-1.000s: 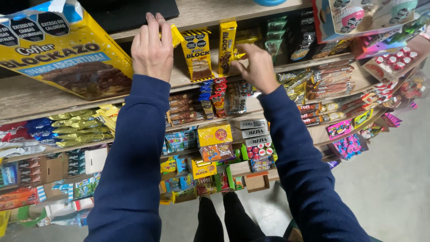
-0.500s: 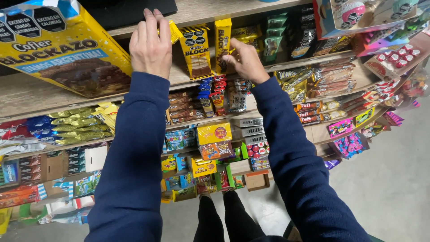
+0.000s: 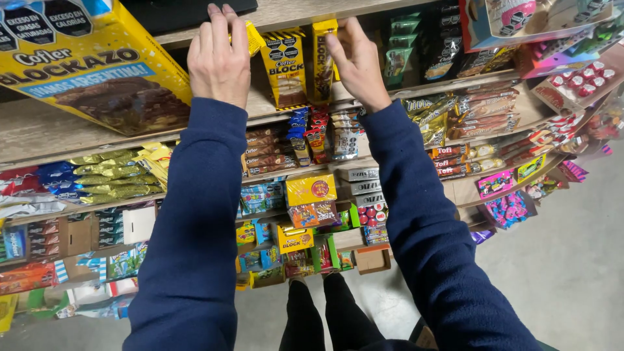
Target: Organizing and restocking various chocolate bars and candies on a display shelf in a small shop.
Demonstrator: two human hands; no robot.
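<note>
Left hand [image 3: 218,62] flat, fingers [image 3: 224,26] loosely spread over a yellow wrapped bar [image 3: 253,38] on the top shelf [image 3: 39,127], right hand [image 3: 356,62] fingers curled, pinching the edge of an upright yellow chocolate bar box [image 3: 322,58], second box [image 3: 285,68] between both hands

Two hands: left hand [image 3: 219,60], right hand [image 3: 356,62]. Three yellow chocolate boxes [image 3: 284,68] upright on top shelf [image 3: 39,127].
</note>
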